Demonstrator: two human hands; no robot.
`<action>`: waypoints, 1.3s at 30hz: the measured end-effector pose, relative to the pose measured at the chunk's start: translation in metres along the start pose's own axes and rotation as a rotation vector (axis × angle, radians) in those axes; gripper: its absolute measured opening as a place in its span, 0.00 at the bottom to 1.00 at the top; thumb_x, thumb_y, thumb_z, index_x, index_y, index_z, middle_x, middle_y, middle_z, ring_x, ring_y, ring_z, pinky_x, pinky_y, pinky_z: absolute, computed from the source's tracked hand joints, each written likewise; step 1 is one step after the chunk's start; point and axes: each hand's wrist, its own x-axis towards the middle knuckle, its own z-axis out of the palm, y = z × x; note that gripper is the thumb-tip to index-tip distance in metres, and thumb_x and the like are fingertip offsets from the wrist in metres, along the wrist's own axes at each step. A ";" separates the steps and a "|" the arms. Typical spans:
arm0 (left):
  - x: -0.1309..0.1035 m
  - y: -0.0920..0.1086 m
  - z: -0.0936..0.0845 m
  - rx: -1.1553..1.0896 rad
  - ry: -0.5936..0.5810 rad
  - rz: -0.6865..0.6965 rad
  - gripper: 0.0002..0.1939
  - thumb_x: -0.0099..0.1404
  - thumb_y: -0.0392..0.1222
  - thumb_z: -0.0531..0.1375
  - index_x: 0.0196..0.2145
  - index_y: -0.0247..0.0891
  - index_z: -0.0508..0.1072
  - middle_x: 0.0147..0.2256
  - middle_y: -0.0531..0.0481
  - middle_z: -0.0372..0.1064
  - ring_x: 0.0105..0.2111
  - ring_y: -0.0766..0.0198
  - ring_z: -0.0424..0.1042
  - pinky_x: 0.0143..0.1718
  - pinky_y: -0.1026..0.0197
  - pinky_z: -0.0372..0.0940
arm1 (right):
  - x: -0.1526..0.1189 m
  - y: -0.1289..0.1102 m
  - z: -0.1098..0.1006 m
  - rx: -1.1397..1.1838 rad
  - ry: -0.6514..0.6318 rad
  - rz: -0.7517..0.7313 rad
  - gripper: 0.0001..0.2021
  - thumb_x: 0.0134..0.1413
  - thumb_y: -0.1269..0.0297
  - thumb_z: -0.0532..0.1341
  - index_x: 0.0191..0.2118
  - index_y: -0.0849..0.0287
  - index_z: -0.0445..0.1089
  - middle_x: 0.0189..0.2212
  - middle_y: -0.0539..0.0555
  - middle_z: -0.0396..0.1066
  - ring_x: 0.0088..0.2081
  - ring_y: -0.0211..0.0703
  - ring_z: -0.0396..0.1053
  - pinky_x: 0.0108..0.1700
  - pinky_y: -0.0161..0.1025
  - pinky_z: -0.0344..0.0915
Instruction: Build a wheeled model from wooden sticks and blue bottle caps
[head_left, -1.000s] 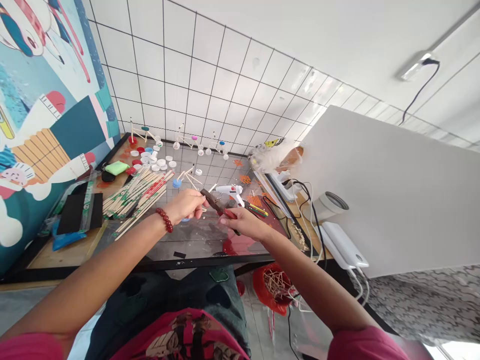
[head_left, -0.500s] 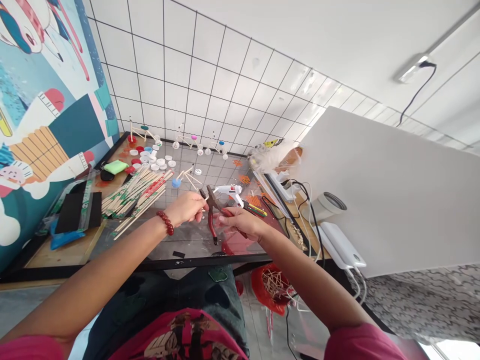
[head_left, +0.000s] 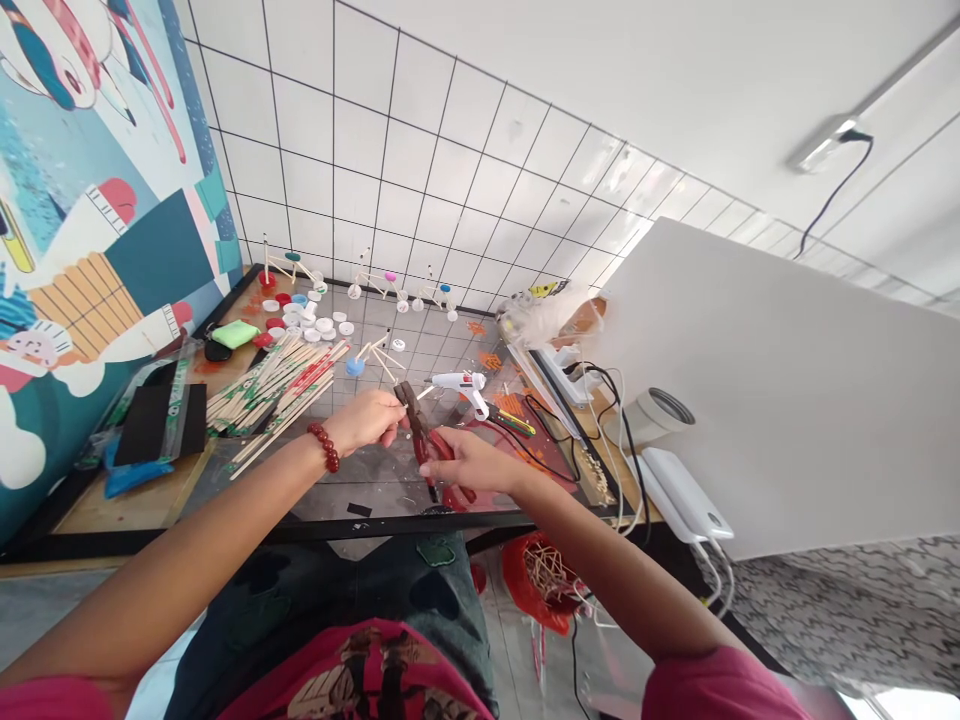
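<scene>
My right hand [head_left: 480, 458] is wrapped round the red handles of a pair of pliers [head_left: 421, 432]. Their dark jaws point up and left, close to the fingertips of my left hand [head_left: 367, 420]. That hand, with a beaded bracelet at its wrist, pinches a thin wooden stick, mostly hidden by fingers and jaws. Just beyond the pliers lies a white glue gun [head_left: 461, 382]. Left of it stands a small stick frame with a blue bottle cap [head_left: 355, 366]. A pile of wooden sticks [head_left: 277, 390] lies to the left.
Bottle caps [head_left: 322, 325] lie behind the sticks. Several cap-and-stick models [head_left: 390, 278] line the back edge by the tiled wall. Cables and a power strip [head_left: 566, 370] run along the right. A red-lined bin of sticks [head_left: 547, 570] sits below the table edge.
The pliers have turned in my right hand, with their jaws shifting left and down toward my left fingertips. My left hand has moved slightly left.
</scene>
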 end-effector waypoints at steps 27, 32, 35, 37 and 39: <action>0.017 -0.003 0.023 -0.495 0.083 0.279 0.22 0.60 0.62 0.61 0.33 0.39 0.69 0.20 0.61 0.44 0.19 0.72 0.43 0.22 0.64 0.39 | 0.007 0.006 -0.017 -0.362 0.286 -0.024 0.23 0.48 0.65 0.63 0.51 0.57 0.63 0.40 0.52 0.72 0.38 0.45 0.70 0.43 0.42 0.66; 0.016 -0.001 0.023 -0.390 0.032 0.331 0.21 0.61 0.62 0.61 0.32 0.40 0.66 0.22 0.60 0.46 0.20 0.71 0.47 0.23 0.63 0.42 | 0.007 0.017 -0.008 -0.575 0.404 -0.009 0.17 0.48 0.68 0.59 0.46 0.58 0.63 0.37 0.55 0.72 0.37 0.48 0.69 0.39 0.41 0.62; 0.021 -0.003 0.022 -0.375 -0.008 0.300 0.21 0.62 0.62 0.60 0.34 0.40 0.66 0.21 0.61 0.46 0.20 0.71 0.46 0.23 0.64 0.40 | 0.009 0.020 -0.004 -0.627 0.401 0.046 0.12 0.48 0.65 0.58 0.41 0.57 0.62 0.32 0.54 0.70 0.33 0.47 0.65 0.35 0.39 0.58; 0.022 -0.007 0.018 -0.368 -0.054 0.272 0.22 0.62 0.62 0.60 0.35 0.39 0.66 0.20 0.61 0.49 0.19 0.72 0.47 0.22 0.65 0.41 | 0.011 0.021 -0.006 -0.600 0.371 0.072 0.11 0.48 0.65 0.58 0.40 0.57 0.60 0.30 0.52 0.67 0.32 0.45 0.63 0.35 0.39 0.57; 0.022 -0.011 0.014 -0.350 -0.100 0.245 0.22 0.62 0.62 0.60 0.36 0.39 0.66 0.21 0.59 0.56 0.19 0.71 0.53 0.22 0.66 0.46 | 0.011 0.023 -0.009 -0.503 0.351 0.072 0.11 0.47 0.65 0.57 0.39 0.56 0.60 0.30 0.50 0.65 0.32 0.43 0.61 0.36 0.38 0.57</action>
